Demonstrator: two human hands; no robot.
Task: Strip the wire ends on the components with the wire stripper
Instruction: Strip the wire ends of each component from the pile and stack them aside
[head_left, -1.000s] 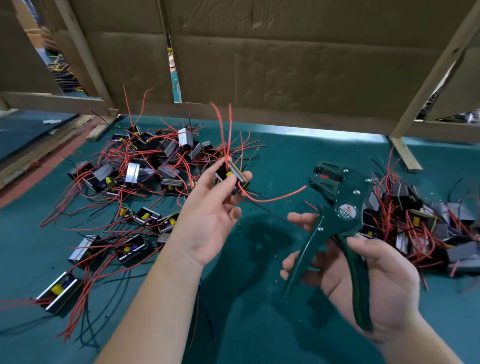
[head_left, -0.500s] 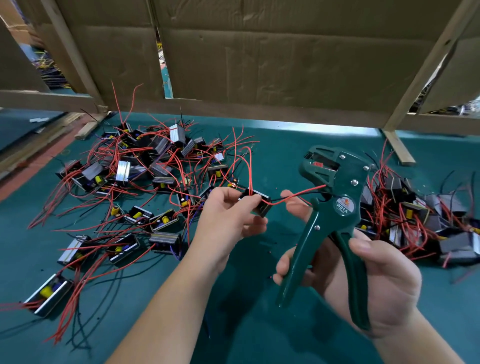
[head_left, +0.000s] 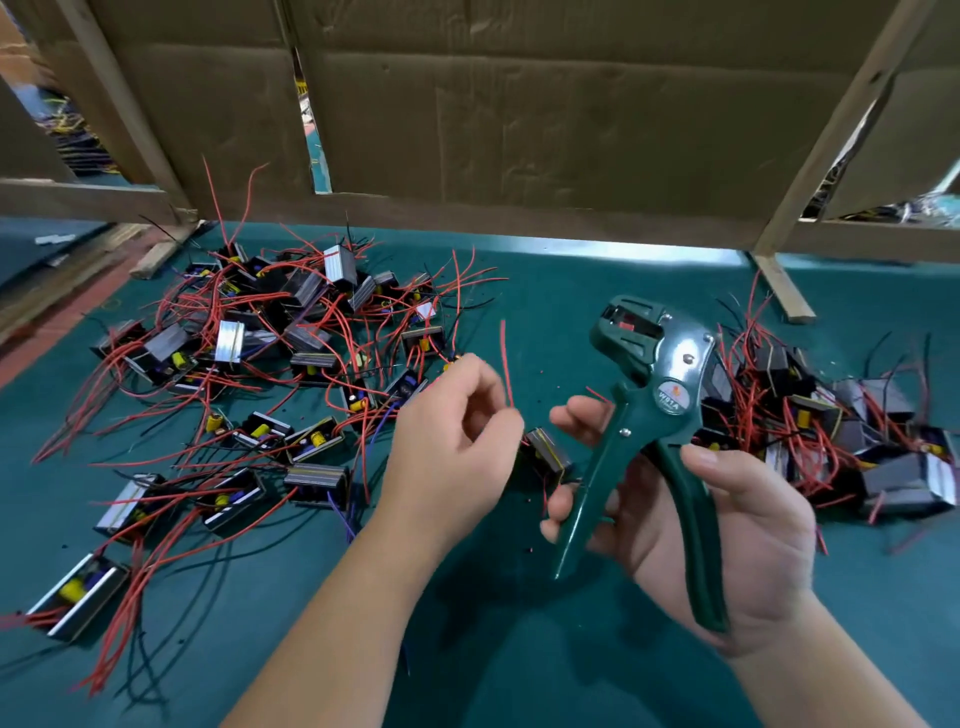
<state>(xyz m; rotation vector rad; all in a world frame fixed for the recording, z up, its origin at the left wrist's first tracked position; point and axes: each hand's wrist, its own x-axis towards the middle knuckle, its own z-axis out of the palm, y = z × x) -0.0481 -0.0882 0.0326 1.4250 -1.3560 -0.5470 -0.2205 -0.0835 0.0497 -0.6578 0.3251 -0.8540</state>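
My right hand (head_left: 737, 535) grips the handles of the green wire stripper (head_left: 655, 410), its jaws pointing up and left with nothing in them. My left hand (head_left: 452, 447) has curled fingers and pinches a red wire (head_left: 504, 364) that stands up from the fingertips. A small black component (head_left: 544, 453) sits just right of those fingertips, between both hands; I cannot tell what bears it. A pile of components with red and black wires (head_left: 291, 353) lies to the left on the green table (head_left: 519, 654).
A second heap of wired components (head_left: 831, 431) lies right of the stripper, close to my right hand. A cardboard wall (head_left: 519, 130) with wooden battens (head_left: 831, 135) closes off the back. Loose components trail to the front left (head_left: 78, 603).
The red wire has left the stripper's jaws and now stands upright from my left hand. The component has dropped lower between my hands. The stripper has barely moved.
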